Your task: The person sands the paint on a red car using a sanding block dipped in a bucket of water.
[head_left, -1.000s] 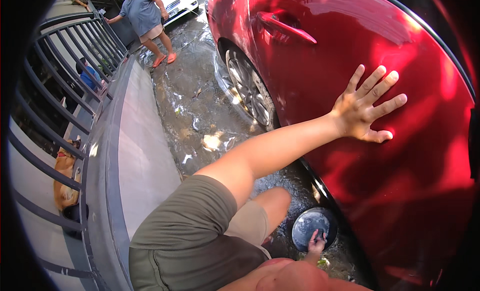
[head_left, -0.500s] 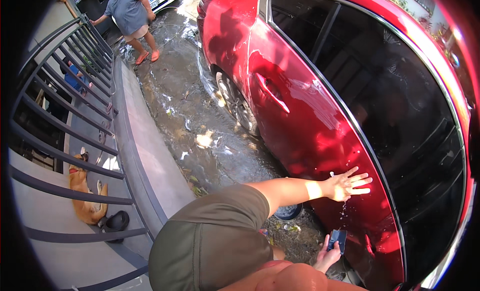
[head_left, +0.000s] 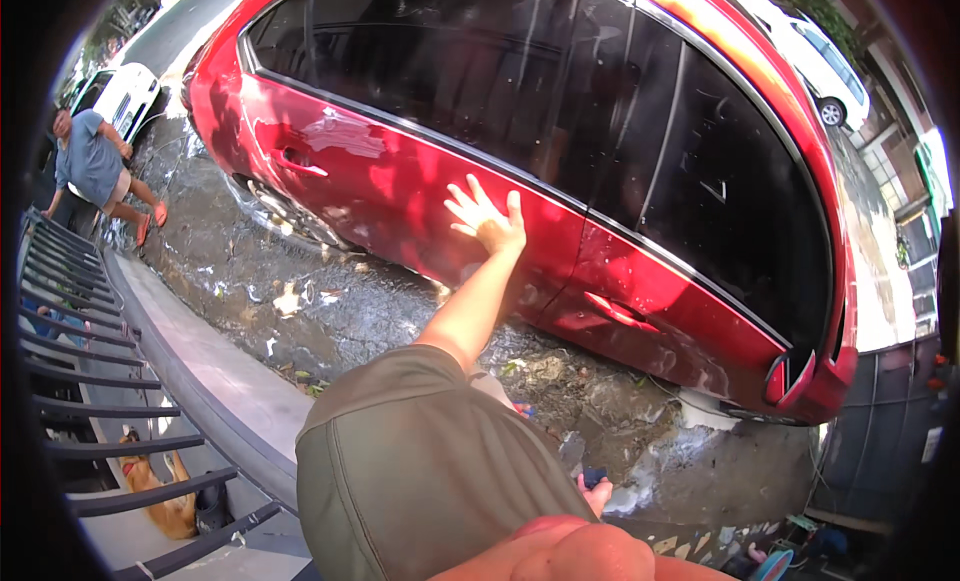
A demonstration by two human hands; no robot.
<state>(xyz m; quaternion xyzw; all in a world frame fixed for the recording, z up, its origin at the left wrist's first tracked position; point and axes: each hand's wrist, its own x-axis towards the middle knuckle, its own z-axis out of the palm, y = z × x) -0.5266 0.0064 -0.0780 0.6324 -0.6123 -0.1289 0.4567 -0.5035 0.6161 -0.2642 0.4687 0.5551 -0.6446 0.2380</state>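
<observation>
Along the side of a red car (head_left: 400,221), my left hand (head_left: 485,218) is stretched out with its fingers spread, at the rear door just below the dark window. Nothing is in it; whether the palm touches the paint, I cannot tell. Low by my body, my right hand (head_left: 600,496) is closed on a small dark flat block (head_left: 594,476). Most of that block is hidden in the fingers, and its kind does not show. The front door handle (head_left: 620,311) lies to the right of my left hand.
Wet, rough ground (head_left: 350,311) runs beside the car. A dark metal railing (head_left: 110,386) stands at left, with a tan dog (head_left: 160,496) lying behind it. Another person (head_left: 95,161) stands at far left. White cars (head_left: 125,96) are parked beyond.
The view has swung right, showing more of the car's front. My right hand has drawn back from the door with the dark block. My left hand stays spread at the door.
</observation>
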